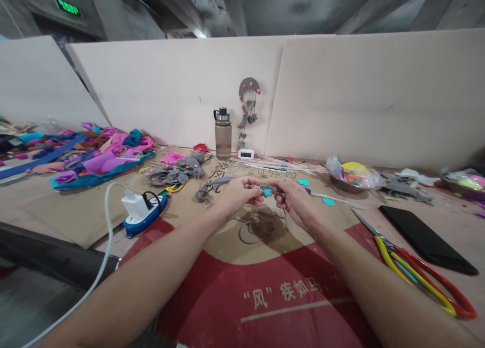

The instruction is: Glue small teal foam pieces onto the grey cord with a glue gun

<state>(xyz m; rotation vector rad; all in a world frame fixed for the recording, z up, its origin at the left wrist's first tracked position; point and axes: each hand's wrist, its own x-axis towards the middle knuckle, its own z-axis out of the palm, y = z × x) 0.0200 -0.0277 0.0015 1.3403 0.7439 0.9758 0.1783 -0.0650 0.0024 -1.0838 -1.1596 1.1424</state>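
Observation:
Between my two hands, above the cardboard, is a small grey felt piece with a teal star-shaped piece (pixel 267 192) showing at its front. My left hand (pixel 242 192) pinches its left side with thumb and fingers. From the other side my right hand (pixel 290 196) grips the same piece with its fingertips. Grey cord (pixel 261 229) lies in loose loops on the cardboard below. Two more teal felt cutouts, one (pixel 302 182) behind my right hand and another (pixel 328 201) to its right, lie flat near a thin stick with a blue end (pixel 322 195).
Scissors (pixel 413 267) and a black phone (pixel 428 239) lie at the right. A blue power strip (pixel 146 216) with a white charger sits left. Behind stand a water bottle (pixel 223 136), a small clock (pixel 246 154), grey felt pieces (pixel 176 174) and a bowl (pixel 352 184).

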